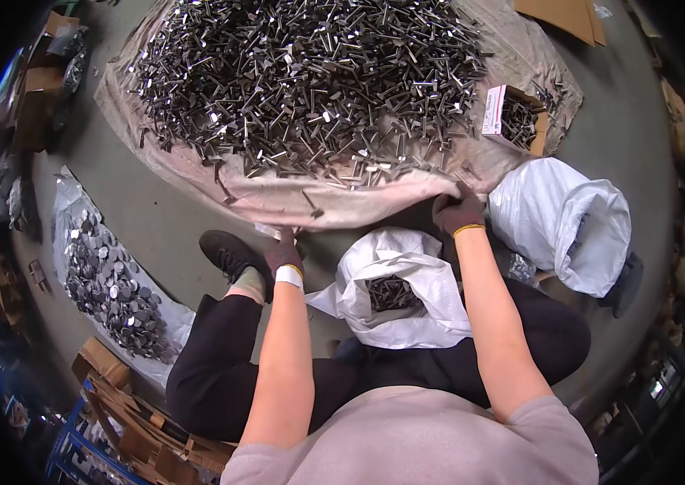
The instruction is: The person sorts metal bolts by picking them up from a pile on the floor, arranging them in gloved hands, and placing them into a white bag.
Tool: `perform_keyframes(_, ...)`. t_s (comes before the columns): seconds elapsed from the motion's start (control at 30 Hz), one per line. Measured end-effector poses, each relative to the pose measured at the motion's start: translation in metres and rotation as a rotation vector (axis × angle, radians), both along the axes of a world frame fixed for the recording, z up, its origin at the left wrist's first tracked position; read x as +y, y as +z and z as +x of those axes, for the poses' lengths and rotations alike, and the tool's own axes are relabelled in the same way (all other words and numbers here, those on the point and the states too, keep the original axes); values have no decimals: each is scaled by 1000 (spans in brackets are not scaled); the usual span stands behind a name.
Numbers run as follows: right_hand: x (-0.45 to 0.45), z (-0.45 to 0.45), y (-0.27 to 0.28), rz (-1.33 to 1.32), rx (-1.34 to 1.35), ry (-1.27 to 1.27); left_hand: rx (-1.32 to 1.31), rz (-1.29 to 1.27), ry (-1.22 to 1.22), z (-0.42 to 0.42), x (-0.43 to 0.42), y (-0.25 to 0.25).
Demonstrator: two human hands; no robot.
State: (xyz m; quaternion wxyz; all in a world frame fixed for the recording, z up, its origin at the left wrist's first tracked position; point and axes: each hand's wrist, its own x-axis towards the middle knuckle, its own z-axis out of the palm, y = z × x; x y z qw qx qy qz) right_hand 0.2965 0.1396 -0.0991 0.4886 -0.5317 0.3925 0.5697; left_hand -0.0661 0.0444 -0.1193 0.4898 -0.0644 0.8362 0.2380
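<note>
Both hands wear dark gloves and grip the near edge of a pinkish cloth. My left hand is closed on the edge at the centre-left, above a white cuff. At the right, my right hand is closed on a raised fold of the same cloth. A large heap of metal bolt-like pieces lies on the cloth, with a few loose ones close to the fold. Between my forearms stands an open white sack with dark metal pieces inside.
A second white sack leans at the right, below a cardboard box of metal pieces on the cloth. Round metal discs lie on a plastic sheet at the left. Cardboard lies at the top right. My shoe is beside my left hand.
</note>
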Motion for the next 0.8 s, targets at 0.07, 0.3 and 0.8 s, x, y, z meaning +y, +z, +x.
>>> perform_keyframes(0.07,-4,7,-3,102,-48,-67,-5,76,-99,0,-6,-4)
perform_keyframes(0.3,-34,-1,3,140,6,128,-687,456,455,46,53,22)
perform_keyframes(0.8,-47,-85,10,175,224,1012,84,124,33,21,46,6)
